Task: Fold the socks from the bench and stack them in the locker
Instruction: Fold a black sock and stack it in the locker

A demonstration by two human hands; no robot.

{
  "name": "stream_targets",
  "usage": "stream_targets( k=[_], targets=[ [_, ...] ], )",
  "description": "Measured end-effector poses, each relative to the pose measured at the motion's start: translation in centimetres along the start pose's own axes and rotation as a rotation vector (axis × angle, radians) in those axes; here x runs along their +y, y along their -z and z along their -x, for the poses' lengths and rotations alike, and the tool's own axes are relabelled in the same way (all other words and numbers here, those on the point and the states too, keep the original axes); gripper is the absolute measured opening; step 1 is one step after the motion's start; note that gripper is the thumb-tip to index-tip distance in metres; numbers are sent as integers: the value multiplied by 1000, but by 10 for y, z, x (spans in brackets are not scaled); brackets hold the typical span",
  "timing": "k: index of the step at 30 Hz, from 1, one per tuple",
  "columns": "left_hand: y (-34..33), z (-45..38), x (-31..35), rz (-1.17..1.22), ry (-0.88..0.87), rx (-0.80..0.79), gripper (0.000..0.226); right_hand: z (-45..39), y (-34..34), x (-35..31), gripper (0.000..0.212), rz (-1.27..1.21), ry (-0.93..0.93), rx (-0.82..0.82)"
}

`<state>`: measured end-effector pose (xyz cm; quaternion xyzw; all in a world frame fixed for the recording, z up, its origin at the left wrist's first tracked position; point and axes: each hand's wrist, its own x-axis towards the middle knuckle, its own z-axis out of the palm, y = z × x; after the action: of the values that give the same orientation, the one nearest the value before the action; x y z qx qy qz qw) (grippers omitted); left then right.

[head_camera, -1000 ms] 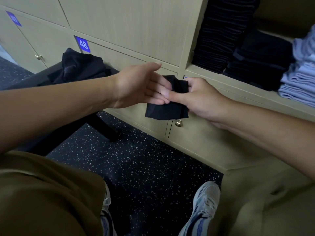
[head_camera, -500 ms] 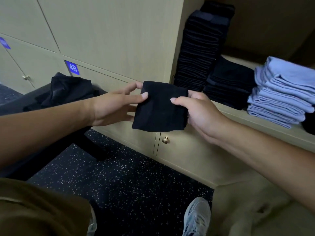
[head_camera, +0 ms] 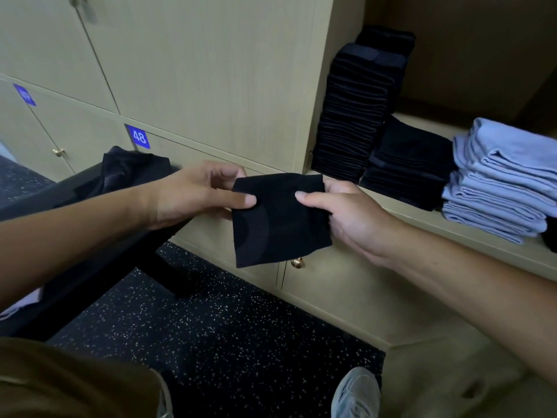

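Your left hand (head_camera: 193, 194) pinches the left edge of the folded black sock (head_camera: 280, 220), your right hand (head_camera: 346, 212) pinches its right edge, holding it in the air before the open locker (head_camera: 422, 212), near the stacked black socks (head_camera: 355, 110).

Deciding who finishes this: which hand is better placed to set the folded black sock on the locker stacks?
Probably the right hand. It pinches the folded black sock on the edge nearest the black stacks; the left hand pinches the edge on the bench side.
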<state>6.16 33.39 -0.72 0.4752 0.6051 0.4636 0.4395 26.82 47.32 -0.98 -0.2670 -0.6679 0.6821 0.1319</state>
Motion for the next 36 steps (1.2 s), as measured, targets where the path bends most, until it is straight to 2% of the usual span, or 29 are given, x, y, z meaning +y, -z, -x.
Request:
stream_targets(
  k=[2, 5, 10, 14, 18, 22, 26, 29, 32, 36],
  targets=[
    [2, -1, -1, -14, -25, 107, 29, -1, 1, 1, 18, 18, -7, -15],
    [3, -2, 1, 11, -48, 183, 28, -2, 1, 4, 21, 131, -8, -74],
    [-6, -3, 15, -236, -75, 182, 34, 3, 3, -3, 35, 304, 27, -93],
    [-16, -8, 30, -373, -102, 155, 38, 4, 7, -16, 27, 409, 147, -97],
    [-29, -13, 42, -397, -113, 131, 40, 6, 9, -23, 15, 453, 278, -5],
    [-38, -19, 47, -338, -111, 124, 52, 7, 15, -29, 14, 472, 268, 97],
    [-43, -30, 44, -37, -63, 183, 35, 16, 33, -46, 13, 348, 196, 181],
    [-44, -36, 34, -4, -3, 37, 31, 24, 41, -49, 17, 176, 138, 235],
    [-46, -39, 25, -46, -9, 7, 27, 28, 40, -47, 23, 152, 91, 234],
    [-52, -45, 36, -275, -118, 16, 10, 30, 45, -53, 36, 200, 56, 173]
  ],
)
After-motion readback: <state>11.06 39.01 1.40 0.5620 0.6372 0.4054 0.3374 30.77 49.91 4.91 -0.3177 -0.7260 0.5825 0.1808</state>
